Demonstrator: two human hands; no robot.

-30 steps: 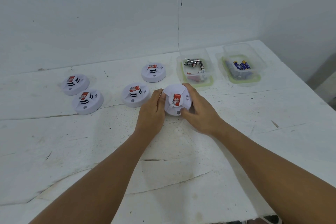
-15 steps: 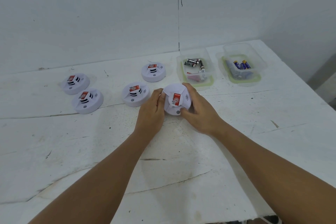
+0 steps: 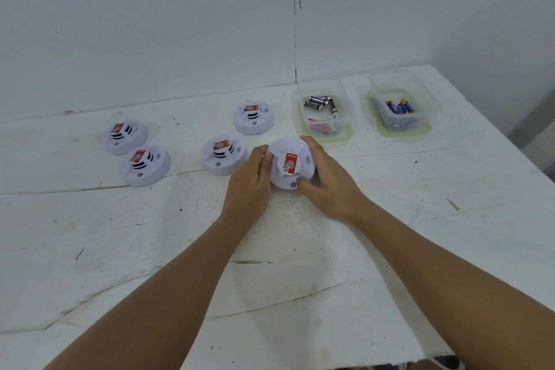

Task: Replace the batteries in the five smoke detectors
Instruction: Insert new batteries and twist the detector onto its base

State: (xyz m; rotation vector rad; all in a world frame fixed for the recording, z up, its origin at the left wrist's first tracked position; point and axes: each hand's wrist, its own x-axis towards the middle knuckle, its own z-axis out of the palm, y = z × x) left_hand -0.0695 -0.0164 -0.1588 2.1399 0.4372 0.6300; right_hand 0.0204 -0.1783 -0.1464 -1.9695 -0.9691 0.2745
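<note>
A white round smoke detector (image 3: 289, 161) with a red label is held between both hands just above the table, tilted toward me. My left hand (image 3: 250, 182) grips its left edge and my right hand (image 3: 326, 180) grips its right edge, thumb on the lower front. Several more detectors lie on the table: one (image 3: 222, 155) just left of my hands, one (image 3: 253, 119) behind it, and two at the far left (image 3: 126, 137), (image 3: 145, 165). A clear box (image 3: 324, 117) holds black batteries, and another clear box (image 3: 396, 112) holds blue ones.
The white table (image 3: 420, 204) is cracked and scuffed, with its right edge running diagonally past the boxes. A white wall stands close behind. The near part of the table holds only my forearms.
The held detector has shifted very slightly between my hands; both hands keep their grip in the same place.
</note>
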